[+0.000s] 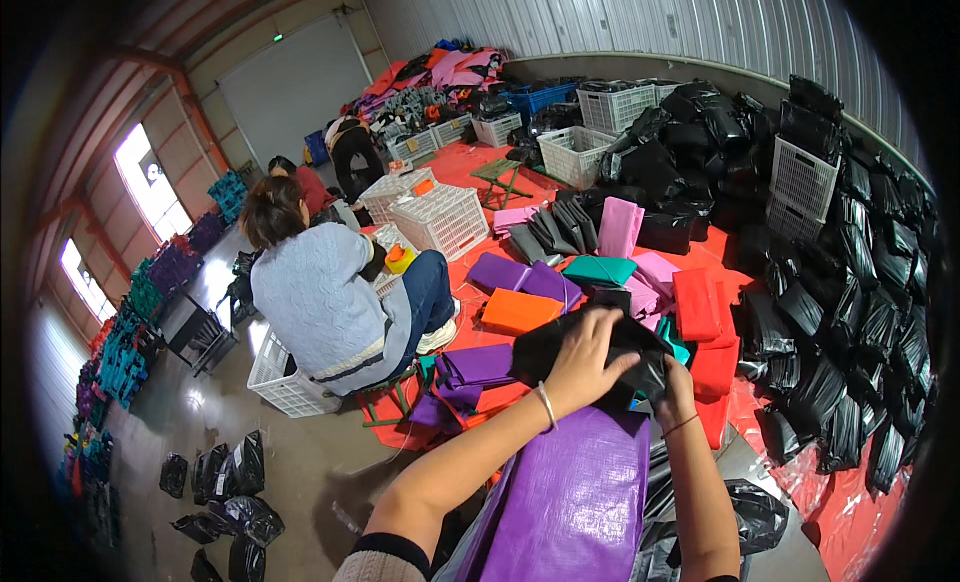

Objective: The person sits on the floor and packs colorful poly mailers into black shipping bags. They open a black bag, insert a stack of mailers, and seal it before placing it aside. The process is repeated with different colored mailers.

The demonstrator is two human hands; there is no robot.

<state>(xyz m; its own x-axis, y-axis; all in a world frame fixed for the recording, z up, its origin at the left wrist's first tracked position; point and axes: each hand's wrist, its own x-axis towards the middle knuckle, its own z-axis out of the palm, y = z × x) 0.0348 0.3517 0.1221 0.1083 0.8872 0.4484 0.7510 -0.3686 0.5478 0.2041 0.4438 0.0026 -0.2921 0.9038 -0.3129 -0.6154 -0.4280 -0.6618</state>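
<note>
Two hands share one black plastic bag (645, 340), lying crosswise just beyond the purple folded sheet (575, 487), whose long axis runs away from the body: left hand (592, 364) spread over the bag, right hand (677, 384) clasping its right end.

Black bag (537, 350) over purple bundle (575, 492)

Left hand (588, 360) spread on bag; right hand (678, 384) at bag's right edge, fingers mostly hidden. Orange bundle (520, 311) just beyond, red bundles (697, 307) to the right, red sheet (447, 167) underneath. Co-worker (318, 292) seated at left near white crates (445, 225). Black packages (850, 322) heaped far right.
</note>
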